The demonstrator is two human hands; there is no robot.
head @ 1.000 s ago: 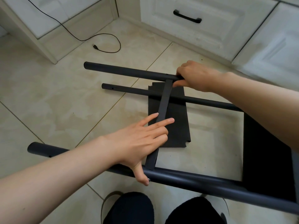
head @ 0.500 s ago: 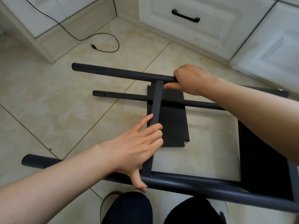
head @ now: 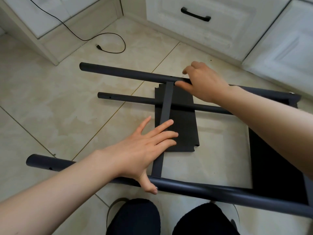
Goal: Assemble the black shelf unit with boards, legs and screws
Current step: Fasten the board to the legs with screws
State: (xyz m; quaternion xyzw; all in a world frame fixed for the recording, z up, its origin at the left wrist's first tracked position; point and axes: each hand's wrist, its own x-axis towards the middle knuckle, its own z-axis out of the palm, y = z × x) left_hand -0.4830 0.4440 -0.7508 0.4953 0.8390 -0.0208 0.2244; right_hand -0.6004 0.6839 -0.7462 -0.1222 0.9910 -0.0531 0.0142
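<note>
I judge the shelf roughly half built. One black rectangular shelf board (head: pixel 277 160) already sits fixed between the round dark metal legs. My left hand (head: pixel 142 150) lies flat, fingers straight, on a second black board standing on edge (head: pixel 165 106), with the near leg (head: pixel 203 189) just below my thumb. My right hand (head: pixel 201 82), thumb and fingers loosely curved, rests on the far leg (head: pixel 127 73) at that board's top end. Beneath that board lie a third leg (head: pixel 135 99) and a flat black board (head: pixel 184 129), both unattached. I see no screws.
</note>
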